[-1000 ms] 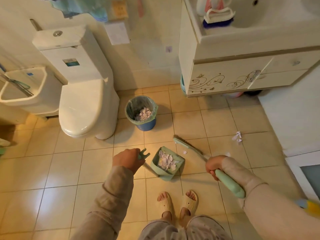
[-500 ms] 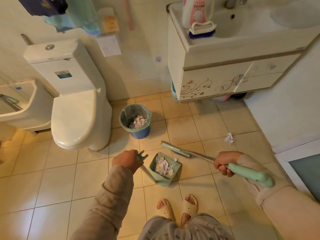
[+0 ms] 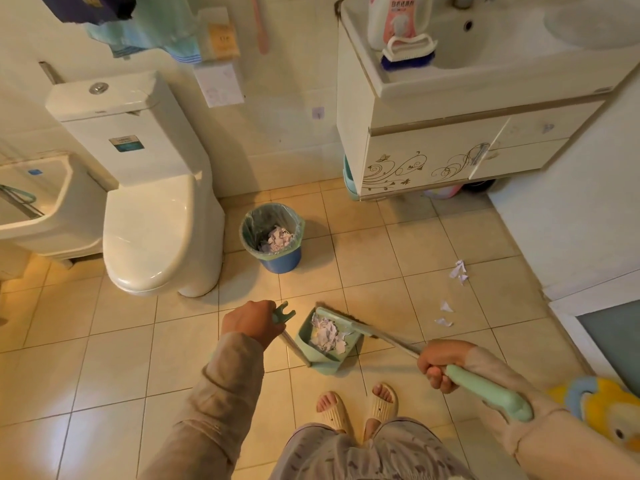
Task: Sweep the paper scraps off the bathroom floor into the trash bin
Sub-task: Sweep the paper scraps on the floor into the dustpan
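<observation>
The left hand [image 3: 250, 323] is closed around the top of the dustpan [image 3: 327, 341] handle, and the right hand [image 3: 438, 363] is closed around the green broom [image 3: 481, 388] handle. The dustpan sits on the floor [image 3: 104, 358] just in front of the person's feet, and it holds a pile of paper scraps [image 3: 327, 336]. The broom head lies across the open edge of the pan. A few more scraps [image 3: 459, 270] lie on the tiles off to the right, near the white wall, and two small bits [image 3: 444, 313] lie a little closer. The bin [image 3: 272, 237] stands past the pan, next to the toilet [image 3: 152, 230], and it already has paper in it. The job looks partly done. The pan is quite full, so if the person sweeps the last bits in hard, the pile may spill over the back or the sides. If the left hand tips the pan on the way to the bin, paper may fall out. The loose bits are light, so a fast sweep may blow them under the sink cabinet [image 3: 433, 150], where the broom cannot reach well.
</observation>
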Action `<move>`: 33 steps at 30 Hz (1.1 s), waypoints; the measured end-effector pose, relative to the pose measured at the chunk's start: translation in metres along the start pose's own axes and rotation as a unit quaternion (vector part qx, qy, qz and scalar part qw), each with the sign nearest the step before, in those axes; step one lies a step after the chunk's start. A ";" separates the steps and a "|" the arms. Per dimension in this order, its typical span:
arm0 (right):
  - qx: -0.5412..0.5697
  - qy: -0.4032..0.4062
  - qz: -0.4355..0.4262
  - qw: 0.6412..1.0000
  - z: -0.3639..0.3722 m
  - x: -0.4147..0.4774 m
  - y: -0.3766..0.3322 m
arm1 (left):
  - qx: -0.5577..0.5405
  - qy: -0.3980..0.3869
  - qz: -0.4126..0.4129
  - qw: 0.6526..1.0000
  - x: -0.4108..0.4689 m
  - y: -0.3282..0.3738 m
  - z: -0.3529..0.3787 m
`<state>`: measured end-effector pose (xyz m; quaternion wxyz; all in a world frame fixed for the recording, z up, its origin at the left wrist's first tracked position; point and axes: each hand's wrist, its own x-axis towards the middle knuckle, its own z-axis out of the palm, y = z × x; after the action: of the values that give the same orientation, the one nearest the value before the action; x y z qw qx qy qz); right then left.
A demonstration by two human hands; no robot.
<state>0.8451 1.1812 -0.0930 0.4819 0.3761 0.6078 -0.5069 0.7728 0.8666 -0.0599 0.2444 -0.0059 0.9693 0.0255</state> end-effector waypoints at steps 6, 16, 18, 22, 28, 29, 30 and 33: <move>0.007 -0.001 0.039 0.999 -0.016 -0.008 -0.001 | 0.021 0.018 0.017 0.999 0.003 -0.007 -0.001; 0.110 0.078 -0.007 0.991 -0.011 -0.012 0.025 | 0.031 0.003 0.094 0.995 0.016 0.026 -0.005; 0.143 0.092 -0.016 0.985 -0.013 -0.014 0.036 | 0.050 0.002 0.128 0.991 0.021 0.045 -0.008; 0.188 0.125 -0.026 0.974 -0.028 -0.022 0.056 | 0.102 0.020 0.204 0.974 0.026 0.087 -0.012; 0.236 0.167 -0.026 0.957 -0.067 -0.032 0.084 | 0.142 0.021 0.277 0.950 0.031 0.150 -0.014; 0.241 0.173 -0.024 0.955 -0.075 -0.033 0.089 | 0.144 0.020 0.283 0.948 0.032 0.160 -0.014; 0.243 0.179 -0.022 0.953 -0.084 -0.033 0.094 | 0.145 0.017 0.285 0.947 0.033 0.169 -0.013; 0.252 0.192 -0.024 0.948 -0.111 -0.036 0.105 | 0.147 0.013 0.284 0.947 0.033 0.193 -0.009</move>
<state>0.9302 1.3126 -0.0825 0.2333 0.5604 0.5504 -0.5732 0.7350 1.0588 -0.0589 0.2129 0.3051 0.9269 -0.0488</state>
